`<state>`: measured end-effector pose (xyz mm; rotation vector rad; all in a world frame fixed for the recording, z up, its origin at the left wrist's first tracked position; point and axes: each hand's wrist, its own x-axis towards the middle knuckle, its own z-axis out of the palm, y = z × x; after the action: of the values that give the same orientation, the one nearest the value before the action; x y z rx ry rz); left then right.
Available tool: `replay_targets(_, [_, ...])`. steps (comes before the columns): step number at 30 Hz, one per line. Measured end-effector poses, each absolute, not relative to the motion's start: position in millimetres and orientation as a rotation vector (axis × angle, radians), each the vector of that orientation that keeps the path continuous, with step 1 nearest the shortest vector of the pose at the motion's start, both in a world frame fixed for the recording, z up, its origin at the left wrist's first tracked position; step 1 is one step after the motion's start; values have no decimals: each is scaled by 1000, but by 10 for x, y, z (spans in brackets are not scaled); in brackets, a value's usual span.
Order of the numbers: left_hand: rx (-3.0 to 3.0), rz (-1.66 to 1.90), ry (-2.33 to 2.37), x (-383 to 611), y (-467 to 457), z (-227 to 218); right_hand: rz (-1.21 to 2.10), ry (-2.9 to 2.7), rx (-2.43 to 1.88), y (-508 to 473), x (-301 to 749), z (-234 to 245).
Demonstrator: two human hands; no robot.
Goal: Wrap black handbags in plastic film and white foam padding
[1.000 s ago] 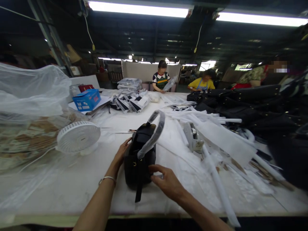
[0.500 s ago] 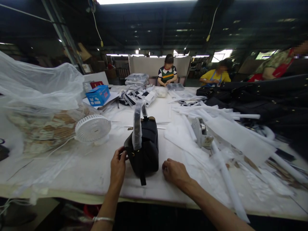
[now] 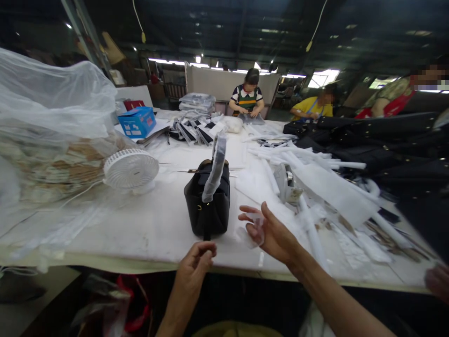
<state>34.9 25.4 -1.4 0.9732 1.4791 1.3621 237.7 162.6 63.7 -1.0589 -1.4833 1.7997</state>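
Observation:
A small black handbag [image 3: 207, 210] stands upright near the table's front edge, its raised handle [image 3: 215, 169] wrapped in white foam. My left hand [image 3: 195, 263] is off the bag, below the table edge in front of it, fingertips pinched together; I cannot see anything in them. My right hand [image 3: 271, 231] hovers just right of the bag, palm turned left. A small scrap of clear plastic [image 3: 255, 228] sits between its thumb and fingers. Neither hand touches the bag.
A white desk fan [image 3: 130, 169] lies left of the bag beside a big clear plastic sack [image 3: 52, 107]. White wrapped strips [image 3: 315, 180] and a pile of black bags [image 3: 386, 140] cover the right. A blue box [image 3: 137, 122] and three seated people are at the far end.
Both hands have let go of the bag and drawn back toward me. The right hand lifted with a clear plastic scrap. The camera tipped down and the handle now leans right.

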Motion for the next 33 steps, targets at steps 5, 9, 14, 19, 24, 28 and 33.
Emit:
replay_targets(5, [879,1153,984,773,320,152,2136,-944,-756,1142,2114,712])
replay_targets(9, [765,1178,1115,818,307,132,2083,-1041,-792,1023,2076,630])
replay_targets(14, [931,1322,1376,670,159,164,1960,-1179,-748,1066,2150,447])
replay_targets(19, [1364,1443,1626,556,44,171,2055,-1081,-925,1067,2183,406])
replay_targets(24, [2039,1594,1448,478,-36,72,2000,-1058,-1016,1139,2178,487])
replay_targets(28, [2297,1408,1490,413,-148,-33,1902,-1202,-1124,1233,2153,485])
replay_targets(33, [2393,1229,1583,283,-305,-194,1786,-1396,-1142,1248,2074,467])
